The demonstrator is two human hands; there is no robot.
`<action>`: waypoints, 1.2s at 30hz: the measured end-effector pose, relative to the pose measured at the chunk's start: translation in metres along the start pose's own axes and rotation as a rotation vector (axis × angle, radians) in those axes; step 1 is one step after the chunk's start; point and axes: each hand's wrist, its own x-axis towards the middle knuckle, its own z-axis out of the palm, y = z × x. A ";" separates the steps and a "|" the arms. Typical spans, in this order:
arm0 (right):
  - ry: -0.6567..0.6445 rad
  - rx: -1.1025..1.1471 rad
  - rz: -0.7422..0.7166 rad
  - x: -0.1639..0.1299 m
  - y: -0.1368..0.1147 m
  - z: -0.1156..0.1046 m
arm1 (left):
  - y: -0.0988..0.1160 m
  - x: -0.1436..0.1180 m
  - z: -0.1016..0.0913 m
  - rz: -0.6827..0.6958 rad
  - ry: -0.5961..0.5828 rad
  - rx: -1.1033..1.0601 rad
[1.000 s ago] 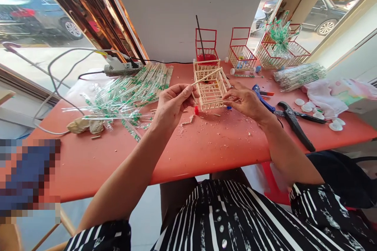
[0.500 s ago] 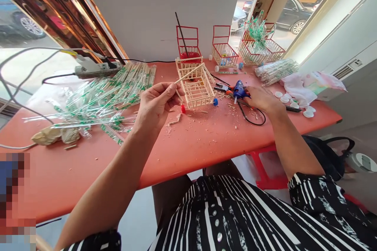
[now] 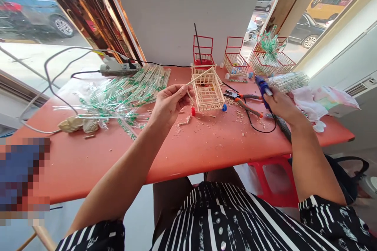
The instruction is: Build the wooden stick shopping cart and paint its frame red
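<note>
My left hand (image 3: pixel 171 104) is closed in a pinch on some thin wooden sticks (image 3: pixel 201 75) that look joined at an angle, held over the left side of a small cart (image 3: pixel 210 104) built of pale sticks. The cart stands on the table with a red cap wheel (image 3: pixel 193 111) and a blue cap wheel (image 3: pixel 224 108) at its near corners. Off to the right, my right hand (image 3: pixel 282 106) grips a blue glue gun (image 3: pixel 261 87), raised above the tabletop. Orange-handled pliers (image 3: pixel 250 108) lie between the cart and that hand.
Wrapped chopsticks and torn wrappers (image 3: pixel 118 96) cover the left of the red table (image 3: pixel 188 157). Behind are a power strip (image 3: pixel 118 67) and finished red-trimmed carts (image 3: pixel 235 62). More wrapped sticks (image 3: pixel 291 82) and a tissue pack (image 3: pixel 335 100) lie right. The glue gun's black cord (image 3: pixel 259 128) loops over the table.
My right hand has picked the glue gun up from beside the pliers and swung it up and rightward. My left hand keeps its pinch on the sticks. The whole view has shifted slightly.
</note>
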 end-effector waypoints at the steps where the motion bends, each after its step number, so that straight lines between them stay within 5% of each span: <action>1: 0.018 0.226 0.056 -0.004 -0.004 -0.004 | 0.000 0.001 -0.001 -0.001 0.005 0.001; 6: -0.059 0.931 0.057 -0.016 -0.041 0.002 | 0.002 0.002 -0.002 0.025 0.037 0.013; 12: -0.123 0.939 -0.016 -0.021 -0.085 0.020 | 0.004 0.005 -0.005 0.013 0.083 0.001; 16: -0.094 1.010 -0.193 -0.030 -0.101 0.020 | 0.005 0.007 -0.008 -0.004 0.086 -0.037; 21: -0.242 1.013 -0.338 -0.032 -0.107 0.044 | 0.006 0.008 -0.009 -0.073 0.077 -0.046; 27: -0.344 0.909 -0.340 -0.040 -0.108 0.060 | 0.005 0.009 -0.010 -0.120 0.108 -0.020; 36: -0.263 0.782 -0.396 -0.049 -0.117 0.068 | 0.004 0.006 -0.006 -0.145 0.094 0.016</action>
